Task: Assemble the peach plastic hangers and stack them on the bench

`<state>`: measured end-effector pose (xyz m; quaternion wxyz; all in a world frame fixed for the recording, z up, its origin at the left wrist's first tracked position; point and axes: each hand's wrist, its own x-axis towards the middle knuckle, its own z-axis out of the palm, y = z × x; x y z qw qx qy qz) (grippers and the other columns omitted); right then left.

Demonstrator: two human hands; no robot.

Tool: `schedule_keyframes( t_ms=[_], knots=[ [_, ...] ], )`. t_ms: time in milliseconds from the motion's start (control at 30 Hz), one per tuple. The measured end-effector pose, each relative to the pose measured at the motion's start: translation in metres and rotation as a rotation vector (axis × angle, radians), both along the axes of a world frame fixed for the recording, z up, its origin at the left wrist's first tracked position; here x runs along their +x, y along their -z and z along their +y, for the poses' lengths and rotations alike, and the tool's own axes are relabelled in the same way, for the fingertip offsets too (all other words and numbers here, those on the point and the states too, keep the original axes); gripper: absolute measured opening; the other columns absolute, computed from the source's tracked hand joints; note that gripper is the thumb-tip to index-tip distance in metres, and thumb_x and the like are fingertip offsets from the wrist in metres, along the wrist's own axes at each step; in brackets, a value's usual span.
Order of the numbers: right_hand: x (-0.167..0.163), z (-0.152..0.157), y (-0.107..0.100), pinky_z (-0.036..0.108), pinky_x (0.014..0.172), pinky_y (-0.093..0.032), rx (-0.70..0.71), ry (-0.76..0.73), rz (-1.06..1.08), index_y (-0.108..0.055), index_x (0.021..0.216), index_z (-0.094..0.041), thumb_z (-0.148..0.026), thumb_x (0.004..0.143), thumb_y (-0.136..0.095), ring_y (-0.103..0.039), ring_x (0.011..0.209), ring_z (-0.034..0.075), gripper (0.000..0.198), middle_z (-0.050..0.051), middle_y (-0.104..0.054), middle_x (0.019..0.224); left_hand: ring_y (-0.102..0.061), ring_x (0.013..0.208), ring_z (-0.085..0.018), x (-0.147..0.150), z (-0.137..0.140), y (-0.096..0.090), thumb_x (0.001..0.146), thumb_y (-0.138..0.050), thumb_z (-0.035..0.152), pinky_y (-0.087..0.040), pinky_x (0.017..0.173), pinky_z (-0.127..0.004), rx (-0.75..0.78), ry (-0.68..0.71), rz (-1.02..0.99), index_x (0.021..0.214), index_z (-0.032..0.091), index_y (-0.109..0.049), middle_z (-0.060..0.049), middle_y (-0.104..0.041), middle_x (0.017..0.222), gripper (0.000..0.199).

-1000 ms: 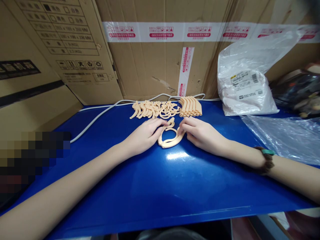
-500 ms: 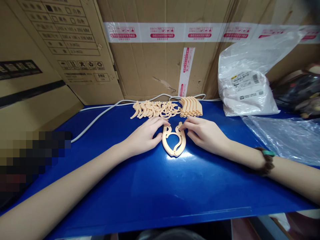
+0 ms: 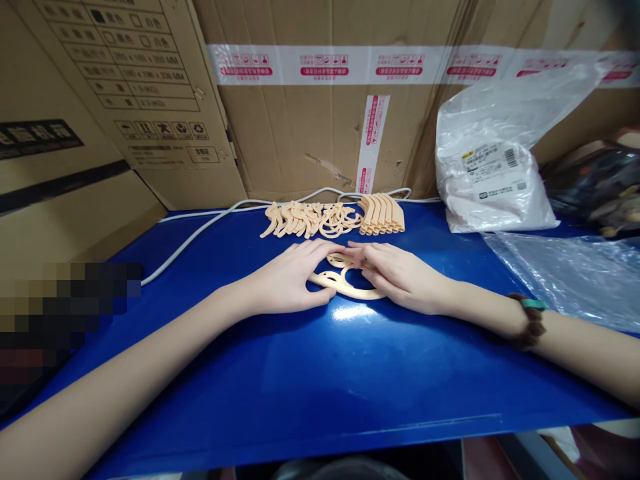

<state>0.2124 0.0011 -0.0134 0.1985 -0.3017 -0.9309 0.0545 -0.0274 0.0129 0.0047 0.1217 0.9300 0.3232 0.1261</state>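
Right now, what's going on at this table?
A person has both hands on a curved beige frame at the blue table. The left hand is at its left end; the right hand covers part of its right side. Beyond them lie a jumble of loose beige pieces and a neat stack of curved pieces.

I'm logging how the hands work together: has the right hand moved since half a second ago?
Yes, leftward: judged against the stacked curved pieces, the right hand now reaches farther past the stack's left edge, toward the left hand.
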Motion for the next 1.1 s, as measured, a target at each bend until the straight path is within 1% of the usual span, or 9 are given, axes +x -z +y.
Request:
schedule_keyframes(
  t_ms=[100, 167, 267, 400, 467, 533, 633, 833, 1100],
  knots=[
    [-0.001, 0.0, -0.002, 0.04, 0.096, -0.043, 0.015, 0.061, 0.038, -0.051, 0.107, -0.016, -0.023, 0.097, -0.036, -0.054, 0.113, 0.024, 0.019, 0.014, -0.059, 0.125, -0.052, 0.117, -0.024, -0.004, 0.002, -0.011, 0.08, -0.059, 0.032, -0.041, 0.1, -0.037, -0.013, -0.01, 0.072, 0.128, 0.019, -0.052, -0.008, -0.058, 0.127, 0.05],
    [-0.001, 0.001, -0.003, 0.039, 0.095, -0.043, 0.03, 0.106, 0.039, -0.052, 0.1, -0.017, -0.023, 0.097, -0.039, -0.054, 0.111, 0.023, 0.015, 0.013, -0.059, 0.122, -0.054, 0.114, -0.023, -0.01, 0.004, -0.021, 0.079, -0.061, 0.039, -0.042, 0.097, -0.033, -0.071, -0.041, 0.137, 0.125, 0.02, -0.055, -0.006, -0.06, 0.124, 0.05],
    [-0.001, 0.004, -0.002, 0.039, 0.092, -0.045, 0.024, 0.158, 0.01, -0.051, 0.097, -0.017, -0.023, 0.096, -0.041, -0.055, 0.108, 0.024, 0.012, 0.013, -0.061, 0.117, -0.055, 0.113, -0.023, -0.023, 0.009, -0.036, 0.076, -0.065, 0.049, -0.042, 0.094, -0.031, -0.173, -0.122, 0.258, 0.124, 0.023, -0.056, -0.004, -0.06, 0.124, 0.056],
    [0.0, 0.006, 0.0, 0.04, 0.094, -0.045, 0.009, 0.172, -0.047, -0.052, 0.1, -0.017, -0.024, 0.094, -0.044, -0.056, 0.11, 0.025, 0.012, 0.014, -0.06, 0.12, -0.056, 0.112, -0.026, -0.047, 0.022, -0.047, 0.066, -0.069, 0.054, -0.043, 0.09, -0.031, -0.212, -0.257, 0.393, 0.12, 0.027, -0.06, -0.003, -0.062, 0.124, 0.06],
    [0.0, 0.006, 0.001, 0.041, 0.094, -0.045, 0.014, 0.177, -0.066, -0.053, 0.101, -0.017, -0.024, 0.094, -0.044, -0.056, 0.11, 0.025, 0.013, 0.014, -0.06, 0.121, -0.056, 0.112, -0.028, -0.058, 0.028, -0.048, 0.063, -0.069, 0.057, -0.043, 0.089, -0.032, -0.204, -0.334, 0.431, 0.119, 0.026, -0.061, -0.004, -0.063, 0.124, 0.064],
    [0.0, 0.006, 0.001, 0.041, 0.094, -0.045, 0.025, 0.175, -0.079, -0.053, 0.102, -0.017, -0.024, 0.094, -0.044, -0.057, 0.109, 0.025, 0.014, 0.014, -0.06, 0.121, -0.056, 0.113, -0.03, -0.065, 0.034, -0.048, 0.063, -0.068, 0.06, -0.043, 0.09, -0.032, -0.19, -0.366, 0.443, 0.122, 0.025, -0.061, -0.006, -0.062, 0.126, 0.069],
    [0.0, 0.005, 0.0, 0.041, 0.094, -0.046, 0.038, 0.165, -0.092, -0.053, 0.103, -0.015, -0.024, 0.095, -0.043, -0.057, 0.109, 0.025, 0.016, 0.015, -0.06, 0.12, -0.054, 0.116, -0.03, -0.07, 0.039, -0.047, 0.065, -0.065, 0.062, -0.042, 0.094, -0.033, -0.173, -0.358, 0.448, 0.127, 0.025, -0.059, -0.006, -0.059, 0.13, 0.073],
    [-0.001, 0.005, -0.001, 0.043, 0.094, -0.046, 0.06, 0.15, -0.11, -0.054, 0.105, -0.014, -0.025, 0.096, -0.041, -0.057, 0.108, 0.026, 0.019, 0.016, -0.06, 0.12, -0.051, 0.12, -0.031, -0.07, 0.042, -0.048, 0.068, -0.061, 0.063, -0.037, 0.101, -0.035, -0.138, -0.36, 0.484, 0.133, 0.023, -0.055, -0.009, -0.057, 0.134, 0.077],
    [-0.001, 0.005, -0.001, 0.046, 0.094, -0.047, 0.076, 0.133, -0.106, -0.055, 0.108, -0.015, -0.025, 0.096, -0.04, -0.058, 0.11, 0.027, 0.022, 0.016, -0.061, 0.119, -0.05, 0.123, -0.032, -0.073, 0.043, -0.046, 0.075, -0.055, 0.063, -0.039, 0.099, -0.037, -0.106, -0.353, 0.464, 0.134, 0.019, -0.052, -0.013, -0.055, 0.136, 0.073]
  ],
)
